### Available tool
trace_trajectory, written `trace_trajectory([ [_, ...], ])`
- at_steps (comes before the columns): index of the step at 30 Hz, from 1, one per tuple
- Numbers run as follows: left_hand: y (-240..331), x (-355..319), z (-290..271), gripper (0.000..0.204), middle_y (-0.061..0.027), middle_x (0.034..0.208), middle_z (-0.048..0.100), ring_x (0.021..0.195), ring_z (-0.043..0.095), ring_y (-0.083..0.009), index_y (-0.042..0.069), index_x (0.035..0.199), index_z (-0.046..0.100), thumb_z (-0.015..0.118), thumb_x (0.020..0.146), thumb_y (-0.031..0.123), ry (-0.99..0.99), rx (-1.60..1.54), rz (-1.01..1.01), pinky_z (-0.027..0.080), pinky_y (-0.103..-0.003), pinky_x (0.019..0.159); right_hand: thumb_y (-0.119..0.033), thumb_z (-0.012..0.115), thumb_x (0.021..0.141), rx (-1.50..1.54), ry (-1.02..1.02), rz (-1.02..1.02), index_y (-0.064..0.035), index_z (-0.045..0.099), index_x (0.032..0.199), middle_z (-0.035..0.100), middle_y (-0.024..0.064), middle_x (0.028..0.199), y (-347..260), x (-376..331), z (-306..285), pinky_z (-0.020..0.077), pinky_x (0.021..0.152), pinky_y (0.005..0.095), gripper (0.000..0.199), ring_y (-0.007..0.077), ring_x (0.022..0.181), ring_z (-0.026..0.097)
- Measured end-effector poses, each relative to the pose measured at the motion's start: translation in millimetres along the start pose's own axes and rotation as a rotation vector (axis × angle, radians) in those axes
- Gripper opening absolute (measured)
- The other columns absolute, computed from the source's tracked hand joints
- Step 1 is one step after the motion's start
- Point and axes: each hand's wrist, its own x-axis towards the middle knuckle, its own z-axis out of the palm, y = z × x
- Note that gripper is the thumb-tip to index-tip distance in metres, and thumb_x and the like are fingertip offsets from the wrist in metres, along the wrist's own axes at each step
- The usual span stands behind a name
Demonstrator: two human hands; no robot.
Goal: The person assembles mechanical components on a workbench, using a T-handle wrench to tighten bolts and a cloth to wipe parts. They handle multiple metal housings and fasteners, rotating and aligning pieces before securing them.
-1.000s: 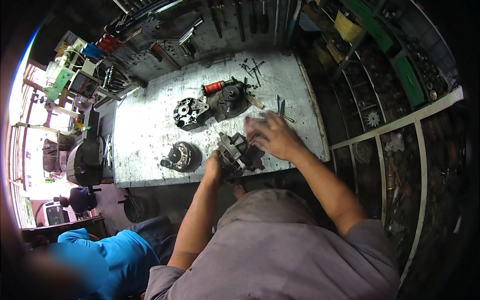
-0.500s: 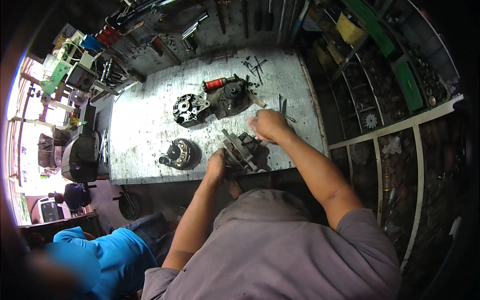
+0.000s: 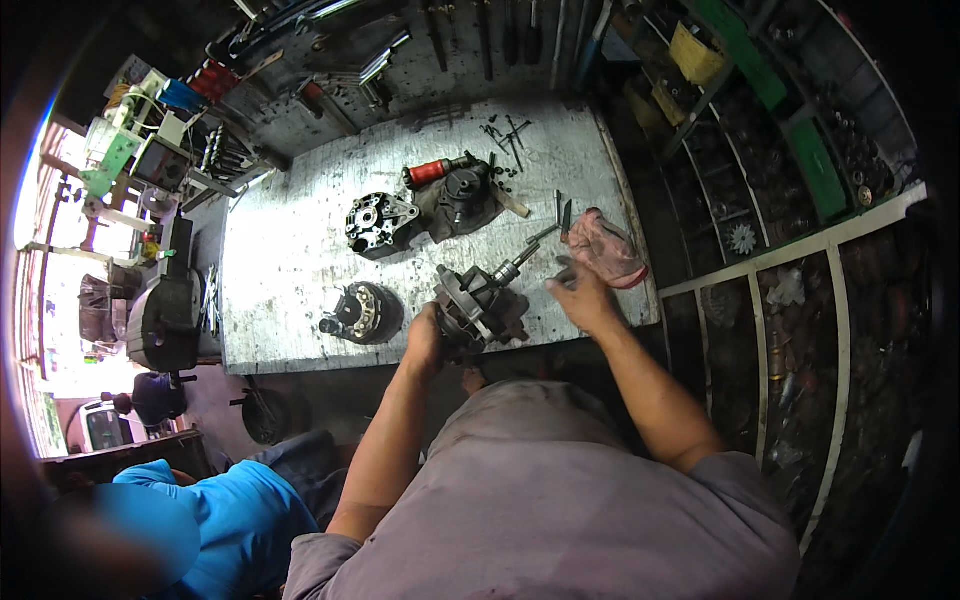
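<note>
My left hand (image 3: 425, 340) is closed on a grey metal alternator part (image 3: 464, 303), gripping its left side near the table's front edge. A bright metal shaft (image 3: 508, 272) projects from that part, toward the far right. My right hand (image 3: 585, 298) is open, its fingers apart, just right of the alternator part and touching nothing I can make out. A pink rag (image 3: 606, 250) lies bunched beyond this hand. Left of my left hand stands a round alternator section (image 3: 360, 312) with a copper-coloured ring of parts on top.
Farther back on the pale worktable (image 3: 270, 270) are an open metal housing (image 3: 378, 222), a red-handled air tool (image 3: 428, 173), a dark round part (image 3: 464, 190) and loose bolts (image 3: 515, 132). Shelving (image 3: 760, 260) borders the right. A person in blue (image 3: 240, 505) is at lower left.
My right hand has moved down and right, away from the alternator part's shaft, and opened. The pink rag now lies where bare table showed. The alternator part has tilted, its shaft pointing up and right.
</note>
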Motion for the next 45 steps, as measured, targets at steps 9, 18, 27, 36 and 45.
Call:
trace_trajectory([
  [9, -16, 23, -25, 0.052, -0.0155, 0.113, 0.073, 0.095, 0.073, -0.0300, 0.006, 0.131, 0.064, 0.033, 0.113, 0.042, -0.096, 0.051, 0.009, 0.063, -0.048, 0.080, -0.032, 0.081, 0.096, 0.846, -0.511, 0.219, -0.0041, 0.072, 0.125, 0.076, 0.0004, 0.103, -26, 11, 42, 0.0524, 0.070, 0.0265, 0.041, 0.0095, 0.087, 0.069],
  [18, -27, 42, -43, 0.061, -0.0201, 0.141, 0.068, 0.124, 0.067, -0.0360, 0.005, 0.149, 0.059, 0.030, 0.115, 0.047, -0.175, -0.166, -0.118, 0.052, -0.055, 0.109, -0.029, 0.084, 0.095, 0.546, -0.243, 0.084, 0.0026, 0.073, 0.106, 0.074, 0.0060, 0.094, -53, 18, 76, 0.0544, 0.072, 0.0326, 0.035, 0.0133, 0.079, 0.066],
  [27, -1, 13, -29, 0.039, -0.0125, 0.115, 0.074, 0.088, 0.072, -0.0261, 0.003, 0.138, 0.064, 0.058, 0.112, 0.032, -0.026, -0.026, 0.128, 0.062, -0.042, 0.076, -0.020, 0.088, 0.086, -0.022, -0.001, -0.514, 0.0020, 0.077, 0.111, 0.080, 0.0168, 0.099, -102, -1, 57, 0.0589, 0.085, 0.0389, 0.035, 0.0294, 0.093, 0.077],
  [36, -38, 4, -84, 0.031, -0.0148, 0.106, 0.075, 0.083, 0.073, -0.0205, -0.003, 0.129, 0.060, 0.063, 0.111, 0.021, -0.076, 0.149, 0.235, 0.061, -0.036, 0.072, -0.023, 0.091, 0.082, -0.142, -0.075, -0.474, -0.0028, 0.072, 0.131, 0.077, 0.0215, 0.121, -105, 6, 55, 0.0594, 0.098, 0.0427, 0.056, 0.0376, 0.110, 0.076],
  [45, -82, -41, -124, 0.032, -0.0121, 0.114, 0.077, 0.095, 0.075, -0.0176, -0.004, 0.131, 0.066, 0.068, 0.108, 0.019, 0.071, 0.497, 0.331, 0.059, -0.032, 0.079, -0.017, 0.080, 0.090, -0.132, 0.008, 0.023, -0.0127, 0.058, 0.153, 0.074, 0.0107, 0.099, -30, -26, 30, 0.0581, 0.086, 0.0408, 0.067, 0.0280, 0.089, 0.072],
])
